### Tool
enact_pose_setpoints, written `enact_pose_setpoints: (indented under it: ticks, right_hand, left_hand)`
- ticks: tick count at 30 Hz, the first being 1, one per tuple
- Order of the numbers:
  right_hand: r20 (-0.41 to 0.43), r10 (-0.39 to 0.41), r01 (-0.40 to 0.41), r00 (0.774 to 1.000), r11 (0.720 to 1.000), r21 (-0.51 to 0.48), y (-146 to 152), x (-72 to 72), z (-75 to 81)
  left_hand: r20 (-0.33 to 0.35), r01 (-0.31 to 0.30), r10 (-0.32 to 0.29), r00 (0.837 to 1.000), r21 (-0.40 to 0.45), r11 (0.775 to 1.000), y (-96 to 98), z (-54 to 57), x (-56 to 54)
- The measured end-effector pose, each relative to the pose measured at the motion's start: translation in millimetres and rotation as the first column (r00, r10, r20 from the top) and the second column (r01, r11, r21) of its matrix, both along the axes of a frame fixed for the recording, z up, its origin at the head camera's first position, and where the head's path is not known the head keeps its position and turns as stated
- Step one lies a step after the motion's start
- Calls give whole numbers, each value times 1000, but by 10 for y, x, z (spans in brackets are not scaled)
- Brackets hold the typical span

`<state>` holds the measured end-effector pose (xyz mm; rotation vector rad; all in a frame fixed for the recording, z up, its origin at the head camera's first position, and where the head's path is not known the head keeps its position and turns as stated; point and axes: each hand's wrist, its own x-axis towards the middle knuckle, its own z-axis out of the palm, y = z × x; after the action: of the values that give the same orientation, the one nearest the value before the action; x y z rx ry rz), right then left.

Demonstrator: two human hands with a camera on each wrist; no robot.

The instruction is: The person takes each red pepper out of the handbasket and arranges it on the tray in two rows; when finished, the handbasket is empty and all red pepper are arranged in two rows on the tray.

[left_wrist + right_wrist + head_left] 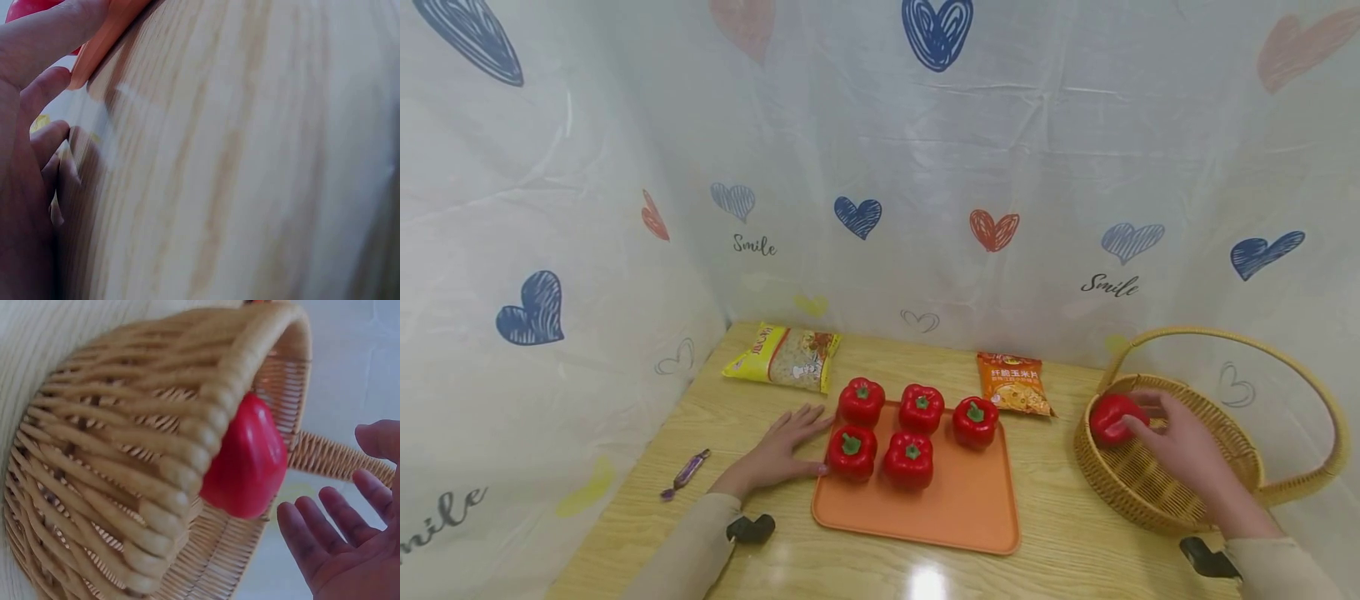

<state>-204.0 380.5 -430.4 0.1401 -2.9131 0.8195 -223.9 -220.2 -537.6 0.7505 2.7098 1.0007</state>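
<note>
My left hand (pixel 780 457) lies spread on the table at the left edge of the orange tray (pixel 955 512), its thumb and fingertips at the rim. Several red bell peppers with green stems stand on that tray, among them a front-left pepper (pixel 852 453) and a right one (pixel 975 422). Over the wicker basket (pixel 1093 479), my right hand (pixel 1180 442) has its fingers loosely extended. Another red bell pepper (pixel 247 462) sits inside the basket near its left wall. In the right wrist view a gap shows between this pepper and my right fingers (pixel 306 528).
A yellow food packet (pixel 786 358) lies behind the tray at the left. An orange snack bag (pixel 1015 383) is at the back right. A purple wrapped candy (pixel 687 473) rests left of my left hand. The basket's tall handle (pixel 1318 392) arches over its right side. Curtains border the table.
</note>
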Motion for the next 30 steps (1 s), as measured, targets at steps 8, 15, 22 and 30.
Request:
enact_pose_setpoints:
  ticks: [8, 15, 22, 30]
  right_hand:
    - [91, -22, 20, 996, 1000, 24, 108, -108, -18]
    - [150, -25, 22, 988, 999, 24, 194, -166, -73]
    - [179, -25, 20, 984, 999, 29, 249, -268, -173]
    - [205, -1, -12, 979, 998, 62, 172, -323, -160]
  left_hand:
    - [1, 1, -1, 1000, -1, 1000, -5, -27, -7]
    - [-3, 7, -7, 1000, 0, 1000, -2, -30, -7]
    - [4, 3, -3, 1000, -1, 1000, -5, -35, -11]
    - [5, 4, -4, 1000, 5, 1000, -11, -36, -14]
